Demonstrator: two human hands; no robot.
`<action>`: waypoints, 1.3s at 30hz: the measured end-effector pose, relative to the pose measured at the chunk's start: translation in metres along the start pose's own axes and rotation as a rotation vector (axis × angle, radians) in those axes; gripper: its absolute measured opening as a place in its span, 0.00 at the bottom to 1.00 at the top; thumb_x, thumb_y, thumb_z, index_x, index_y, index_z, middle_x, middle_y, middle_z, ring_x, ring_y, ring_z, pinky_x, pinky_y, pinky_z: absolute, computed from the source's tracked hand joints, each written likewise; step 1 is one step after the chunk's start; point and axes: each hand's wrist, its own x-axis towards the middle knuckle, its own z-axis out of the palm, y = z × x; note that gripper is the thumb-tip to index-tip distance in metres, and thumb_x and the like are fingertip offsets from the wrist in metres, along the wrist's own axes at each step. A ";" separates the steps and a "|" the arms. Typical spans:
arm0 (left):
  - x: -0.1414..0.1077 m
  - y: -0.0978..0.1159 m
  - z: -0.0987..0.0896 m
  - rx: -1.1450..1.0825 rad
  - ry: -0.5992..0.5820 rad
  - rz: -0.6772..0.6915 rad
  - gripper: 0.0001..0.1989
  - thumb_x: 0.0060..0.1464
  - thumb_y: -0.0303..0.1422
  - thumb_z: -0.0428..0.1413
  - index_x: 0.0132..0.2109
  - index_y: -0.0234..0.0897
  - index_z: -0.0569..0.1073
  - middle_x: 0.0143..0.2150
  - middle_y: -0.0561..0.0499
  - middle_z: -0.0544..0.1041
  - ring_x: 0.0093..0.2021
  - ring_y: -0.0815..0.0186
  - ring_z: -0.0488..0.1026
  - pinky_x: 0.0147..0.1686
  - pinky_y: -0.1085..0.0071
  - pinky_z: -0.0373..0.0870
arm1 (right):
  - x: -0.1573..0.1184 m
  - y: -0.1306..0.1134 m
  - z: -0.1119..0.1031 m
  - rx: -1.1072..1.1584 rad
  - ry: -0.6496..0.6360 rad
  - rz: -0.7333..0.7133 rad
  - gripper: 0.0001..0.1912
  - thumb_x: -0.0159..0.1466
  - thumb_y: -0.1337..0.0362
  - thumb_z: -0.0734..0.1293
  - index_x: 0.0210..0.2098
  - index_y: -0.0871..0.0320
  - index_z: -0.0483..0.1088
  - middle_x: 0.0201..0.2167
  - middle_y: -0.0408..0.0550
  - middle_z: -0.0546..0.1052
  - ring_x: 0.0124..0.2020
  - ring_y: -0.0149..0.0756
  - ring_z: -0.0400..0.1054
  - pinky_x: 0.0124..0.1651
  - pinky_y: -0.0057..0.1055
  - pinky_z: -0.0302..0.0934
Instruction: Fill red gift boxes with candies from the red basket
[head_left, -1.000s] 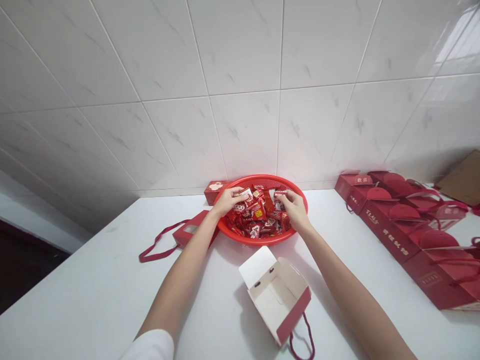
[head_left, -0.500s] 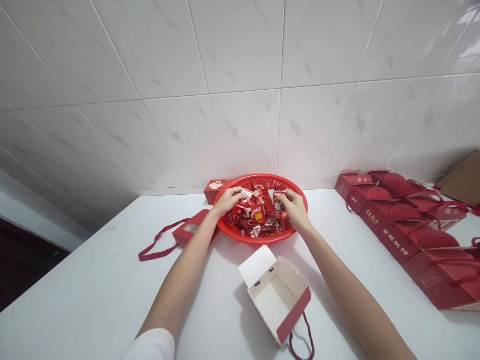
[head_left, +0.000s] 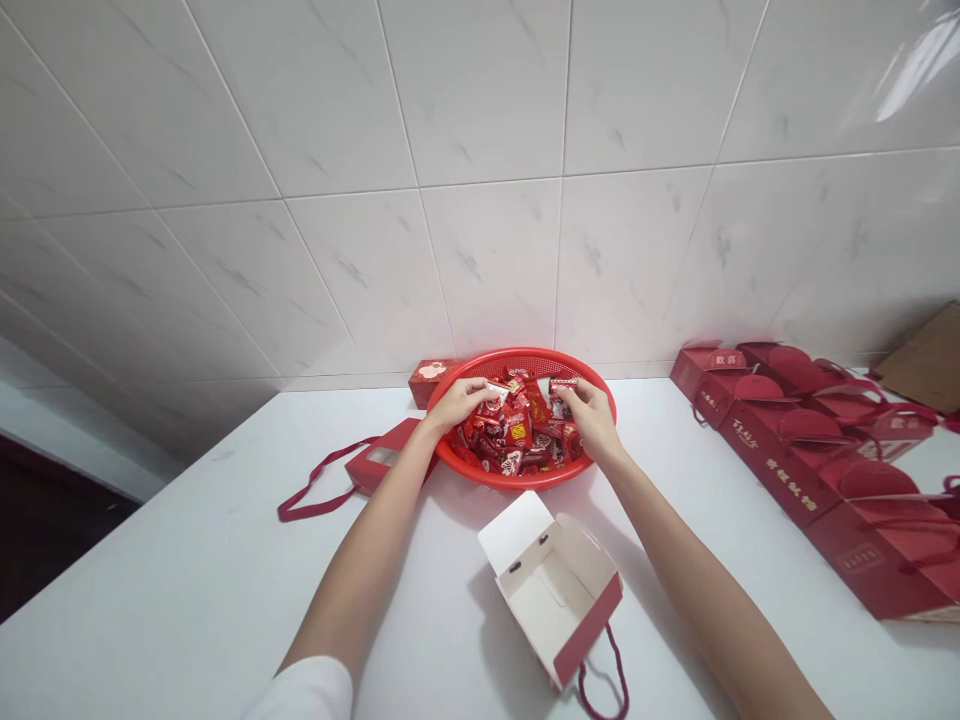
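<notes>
Bearing a red basket (head_left: 517,483), white table (head_left: 217,590) against tiled wall (head_left: 491,260).

Bright red on the basket (head_left: 525,484), and red wrappers (head_left: 517,430) flash white and yellow patches! The open box (head_left: 559,605) shows cream inside, deep red outside. Grey streaks, perhaps marbling, run over the pale wall tiles (head_left: 487,260).

- White tabletop (head_left: 217,590)
- Red basket (head_left: 517,482)
- Small patterned box (head_left: 430,373), beside basket
- Ribboned box (head_left: 369,468)
- Open box (head_left: 562,590), cord attached
- Red boxes (head_left: 787,455), grouped, right
</notes>
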 end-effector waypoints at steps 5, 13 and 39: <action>0.002 -0.006 0.001 0.059 -0.054 -0.023 0.17 0.41 0.45 0.64 0.29 0.34 0.75 0.27 0.53 0.75 0.31 0.65 0.69 0.34 0.71 0.64 | 0.001 0.002 0.000 -0.027 0.005 -0.025 0.15 0.52 0.51 0.69 0.23 0.54 0.64 0.22 0.41 0.70 0.27 0.34 0.63 0.31 0.31 0.58; 0.000 -0.003 0.001 0.113 -0.108 0.051 0.20 0.47 0.48 0.62 0.23 0.35 0.71 0.21 0.56 0.66 0.24 0.70 0.60 0.26 0.74 0.56 | 0.000 -0.001 0.000 -0.028 0.011 -0.011 0.14 0.52 0.52 0.69 0.23 0.55 0.65 0.22 0.41 0.71 0.26 0.34 0.63 0.32 0.31 0.59; 0.002 -0.009 -0.001 0.094 -0.080 0.078 0.16 0.45 0.37 0.62 0.41 0.34 0.80 0.32 0.50 0.78 0.28 0.68 0.69 0.28 0.73 0.64 | -0.003 -0.007 0.003 -0.075 -0.043 0.063 0.12 0.50 0.54 0.69 0.22 0.56 0.69 0.22 0.43 0.73 0.24 0.33 0.63 0.27 0.30 0.58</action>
